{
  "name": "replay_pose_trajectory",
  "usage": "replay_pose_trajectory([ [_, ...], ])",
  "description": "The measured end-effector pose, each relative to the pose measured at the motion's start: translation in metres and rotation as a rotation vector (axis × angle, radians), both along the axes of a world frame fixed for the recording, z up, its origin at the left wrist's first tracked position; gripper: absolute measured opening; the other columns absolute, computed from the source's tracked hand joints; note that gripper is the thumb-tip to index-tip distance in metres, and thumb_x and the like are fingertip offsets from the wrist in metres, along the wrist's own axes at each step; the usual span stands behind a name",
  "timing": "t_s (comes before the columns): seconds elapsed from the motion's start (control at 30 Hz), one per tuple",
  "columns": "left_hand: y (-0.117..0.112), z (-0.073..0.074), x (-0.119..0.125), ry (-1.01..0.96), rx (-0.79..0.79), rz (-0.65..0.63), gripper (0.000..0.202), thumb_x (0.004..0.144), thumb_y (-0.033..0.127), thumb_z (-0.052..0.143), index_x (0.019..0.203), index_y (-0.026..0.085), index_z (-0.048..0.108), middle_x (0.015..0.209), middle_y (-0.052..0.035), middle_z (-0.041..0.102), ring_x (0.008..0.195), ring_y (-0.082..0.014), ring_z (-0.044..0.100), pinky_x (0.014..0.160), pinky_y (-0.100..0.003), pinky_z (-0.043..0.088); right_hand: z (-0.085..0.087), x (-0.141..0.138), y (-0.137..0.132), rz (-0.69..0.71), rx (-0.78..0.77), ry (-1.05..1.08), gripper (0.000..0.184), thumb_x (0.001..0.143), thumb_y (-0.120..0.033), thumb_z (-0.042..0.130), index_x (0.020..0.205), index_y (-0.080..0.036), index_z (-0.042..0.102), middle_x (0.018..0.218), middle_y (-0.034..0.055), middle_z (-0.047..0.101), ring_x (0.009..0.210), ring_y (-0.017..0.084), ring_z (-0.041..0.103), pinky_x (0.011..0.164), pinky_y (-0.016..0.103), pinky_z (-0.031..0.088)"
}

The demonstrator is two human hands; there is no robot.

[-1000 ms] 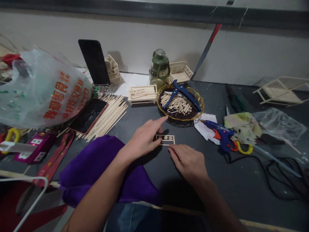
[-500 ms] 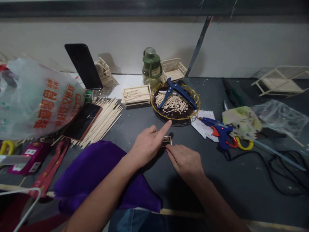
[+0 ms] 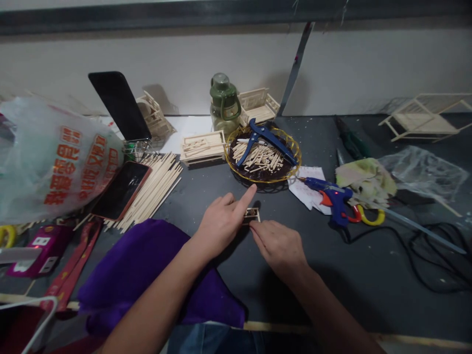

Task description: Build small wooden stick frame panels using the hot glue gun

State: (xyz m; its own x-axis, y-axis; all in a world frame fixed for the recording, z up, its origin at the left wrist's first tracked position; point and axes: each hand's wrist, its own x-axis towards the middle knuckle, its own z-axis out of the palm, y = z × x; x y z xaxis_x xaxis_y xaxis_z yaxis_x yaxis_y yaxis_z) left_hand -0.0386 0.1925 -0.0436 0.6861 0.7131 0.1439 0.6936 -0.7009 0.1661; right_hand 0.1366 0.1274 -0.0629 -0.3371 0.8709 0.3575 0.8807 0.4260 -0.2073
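Between my hands, low over the dark table, is a small wooden stick frame (image 3: 252,214), mostly covered by my fingers. My left hand (image 3: 221,221) grips its left side, with the index finger stretched forward past it. The fingertips of my right hand (image 3: 278,243) are pinched at its near right corner. Just beyond lies a yellow-rimmed basket (image 3: 236,173) of short cut sticks (image 3: 260,158), with a blue cutter (image 3: 275,139) resting across it. A purple cloth (image 3: 140,270) lies under my left forearm.
Long sticks (image 3: 158,184), a phone (image 3: 121,189) and a plastic bag (image 3: 66,162) are on the left. Small wooden stick models (image 3: 202,147) and a green-lidded bottle (image 3: 224,103) stand behind. To the right are a blue glue gun (image 3: 332,194), its cable and a stained cloth (image 3: 365,182).
The view has shifted slightly, so things sit a little further left. Both hands keep nearly the same hold on the small frame.
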Motion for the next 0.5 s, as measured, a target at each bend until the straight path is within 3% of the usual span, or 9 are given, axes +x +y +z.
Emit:
replay_pose_trajectory([
  [0.5, -0.0016, -0.0008, 0.0014, 0.016, 0.081, -0.025, 0.063, 0.096, 0.014, 0.041, 0.153, 0.013, 0.014, 0.082, -0.0043, 0.062, 0.084, -0.0227, 0.051, 0.069, -0.034, 0.038, -0.0046, 0.0, 0.0013, 0.013, 0.036, 0.033, 0.025, 0.097, -0.016, 0.046, 0.09, -0.017, 0.069, 0.066, 0.0005, 0.063, 0.061, 0.015, 0.054, 0.059, 0.03, 0.03],
])
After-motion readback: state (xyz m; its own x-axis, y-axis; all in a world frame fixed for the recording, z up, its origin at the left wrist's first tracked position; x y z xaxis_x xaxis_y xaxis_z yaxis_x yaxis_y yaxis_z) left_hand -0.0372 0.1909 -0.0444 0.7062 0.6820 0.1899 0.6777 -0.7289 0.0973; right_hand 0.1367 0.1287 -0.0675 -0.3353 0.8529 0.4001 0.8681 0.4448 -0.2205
